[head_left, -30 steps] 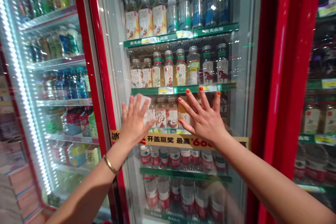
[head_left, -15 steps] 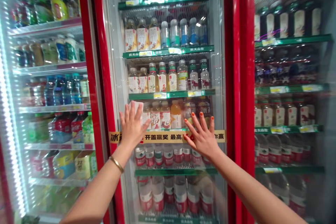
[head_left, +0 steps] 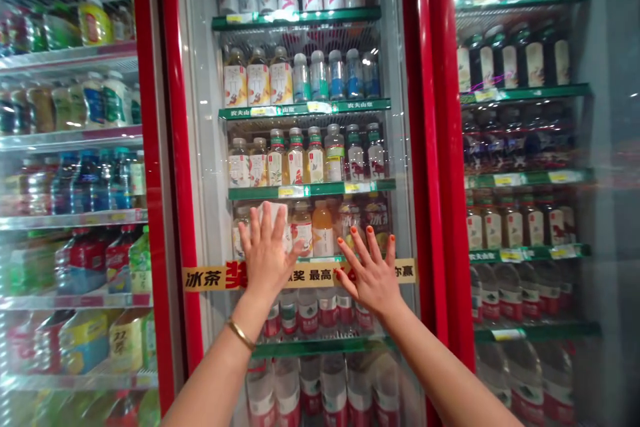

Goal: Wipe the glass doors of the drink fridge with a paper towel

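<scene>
My left hand point(head_left: 269, 255), with a gold bangle on its wrist, lies flat against the glass door point(head_left: 220, 327) of the middle drinks fridge. Its spread fingers press a white cloth point(head_left: 279, 209), mostly hidden under them, onto the glass. To the right, my right hand point(head_left: 371, 273), with orange nails, rests on the same door, fingers apart and holding nothing. Both hands overlap a gold sticker strip point(head_left: 210, 279) with dark and red characters running across the door. Behind the glass near my fingers stand bottles, among them an orange drink bottle point(head_left: 323, 228).
Red frames point(head_left: 175, 147) border the closed middle door. On the left, another fridge point(head_left: 75, 219) holds packs and bottles on lit shelves. The right fridge point(head_left: 530, 255) has rows of bottles on green-edged shelves. Reflections lie over the glass.
My left hand has slid right across the glass with the white cloth, closer to my right hand. My right hand stays at about the same spot. The view has shifted slightly right and up.
</scene>
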`<state>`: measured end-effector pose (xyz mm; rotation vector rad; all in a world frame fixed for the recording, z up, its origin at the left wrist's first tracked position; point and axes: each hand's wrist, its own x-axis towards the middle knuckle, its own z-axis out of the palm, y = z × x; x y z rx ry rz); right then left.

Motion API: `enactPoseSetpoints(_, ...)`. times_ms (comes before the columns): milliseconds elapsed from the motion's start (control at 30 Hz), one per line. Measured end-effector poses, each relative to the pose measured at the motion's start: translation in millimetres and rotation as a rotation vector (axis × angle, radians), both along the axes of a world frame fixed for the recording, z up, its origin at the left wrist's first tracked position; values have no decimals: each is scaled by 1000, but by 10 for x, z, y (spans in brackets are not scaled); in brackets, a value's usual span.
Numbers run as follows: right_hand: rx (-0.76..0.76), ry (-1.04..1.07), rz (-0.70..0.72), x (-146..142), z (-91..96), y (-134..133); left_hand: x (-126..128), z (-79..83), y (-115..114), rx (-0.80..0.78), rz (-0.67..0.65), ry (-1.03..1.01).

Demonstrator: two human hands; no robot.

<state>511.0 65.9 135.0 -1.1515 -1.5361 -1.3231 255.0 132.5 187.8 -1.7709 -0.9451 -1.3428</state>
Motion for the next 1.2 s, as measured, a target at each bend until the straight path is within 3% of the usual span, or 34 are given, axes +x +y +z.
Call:
enactPoseSetpoints(100,6,-5,-3,9,5,5,231,-155,-43,66,-63,272)
enactPoseSetpoints(167,8,-6,-6,11,8,8,173,-317,-39,108,-78,417)
enactPoseSetpoints(233,4,-7,-4,11,11,10,0,-356,-8,92,-59,371)
enactPoseSetpoints(333,3,-13,-4,12,16,8,-137,-126,24,-1,-24,92)
enactPoseSetpoints(400,3,-12,-13,14,17,5,-22,45,8,-29,-33,-9)
enactPoseSetpoints(467,-1,-10,-16,17,14,4,182,60,-29,7,-54,61)
enactPoseSetpoints(567,1,-11,-11,19,8,10,332,-263,-67,115,-78,337)
enactPoseSetpoints(633,4,-8,-10,19,7,13,198,-546,-47,166,-78,445)
enactPoseSetpoints(700,7,-9,-7,20,10,14,-70,-692,10,165,-58,418)
enactPoseSetpoints(767,12,-11,-7,22,13,11,-320,-621,71,106,-25,278)
enactPoseSetpoints(833,19,-9,-12,23,14,9,-413,-393,102,23,-8,100)
enactPoseSetpoints(900,17,-1,-22,22,12,14,-311,-172,89,-28,-7,-33)
enactPoseSetpoints(967,8,3,-22,14,10,22,-94,-120,44,-13,-21,-39)
enactPoseSetpoints(1000,5,2,-18,9,10,24,14,-180,18,14,-30,13)
enactPoseSetpoints(1067,5,-1,-17,2,16,12,143,-448,-23,86,-57,179)
enactPoseSetpoints(1133,-6,-5,-17,18,27,-34,104,-784,-32,137,-84,334)
enactPoseSetpoints(1200,-57,-27,-12,77,36,-108,-64,-1005,-16,139,-92,397)
